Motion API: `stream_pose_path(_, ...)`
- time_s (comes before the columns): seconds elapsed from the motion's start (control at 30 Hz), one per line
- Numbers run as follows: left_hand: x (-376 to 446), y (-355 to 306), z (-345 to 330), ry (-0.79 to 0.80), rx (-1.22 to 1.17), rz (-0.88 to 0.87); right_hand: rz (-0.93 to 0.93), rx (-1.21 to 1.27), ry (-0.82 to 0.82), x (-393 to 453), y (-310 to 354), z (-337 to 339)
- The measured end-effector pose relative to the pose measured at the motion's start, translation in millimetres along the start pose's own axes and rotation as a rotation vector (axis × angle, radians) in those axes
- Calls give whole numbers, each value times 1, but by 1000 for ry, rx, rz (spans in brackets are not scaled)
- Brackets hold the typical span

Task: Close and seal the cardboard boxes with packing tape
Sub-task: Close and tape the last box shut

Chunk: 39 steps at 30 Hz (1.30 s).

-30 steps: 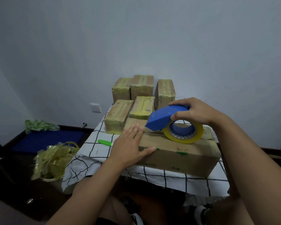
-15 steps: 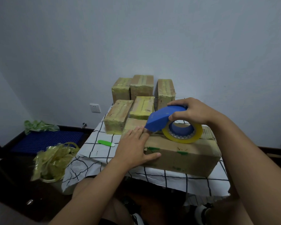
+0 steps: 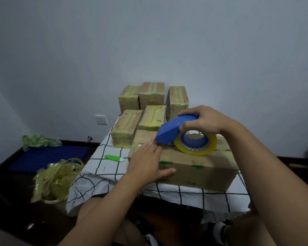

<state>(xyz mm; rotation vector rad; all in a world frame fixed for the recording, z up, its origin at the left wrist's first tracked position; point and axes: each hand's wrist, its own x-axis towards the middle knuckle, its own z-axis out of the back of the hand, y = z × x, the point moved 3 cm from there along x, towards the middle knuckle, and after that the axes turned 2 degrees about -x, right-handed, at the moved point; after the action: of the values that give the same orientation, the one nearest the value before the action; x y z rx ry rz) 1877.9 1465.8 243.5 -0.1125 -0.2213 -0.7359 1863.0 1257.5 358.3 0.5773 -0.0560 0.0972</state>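
Note:
A long brown cardboard box lies across the near part of the checked tablecloth. My right hand grips a blue tape dispenser holding a yellowish tape roll, which rests on the box top. My left hand lies flat on the box's left end, fingers straight, fingertips touching the dispenser's blade end, thumb down on the front face. Several boxes wrapped in yellowish tape stand behind.
A green utility knife lies on the cloth left of the box. On the floor to the left stands a bin with crumpled tape scraps, and farther back a blue plastic mat. A wall socket is behind.
My left hand has slid right along the box top, up to the dispenser's blade end. The dispenser has stayed almost still.

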Motion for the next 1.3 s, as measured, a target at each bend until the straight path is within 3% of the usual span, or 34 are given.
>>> stream_pose_path(0.23, 2, 2, 2, 4, -46, 16, 6, 3, 1, -4, -2, 1)
stream_pose_path(0.53, 2, 3, 2, 161, -63, 92, -67, -12, 45, -43, -44, 46)
stream_pose_path(1.3, 15, -41, 3, 169, 39, 24, -82, 36, -30, -60, -66, 51)
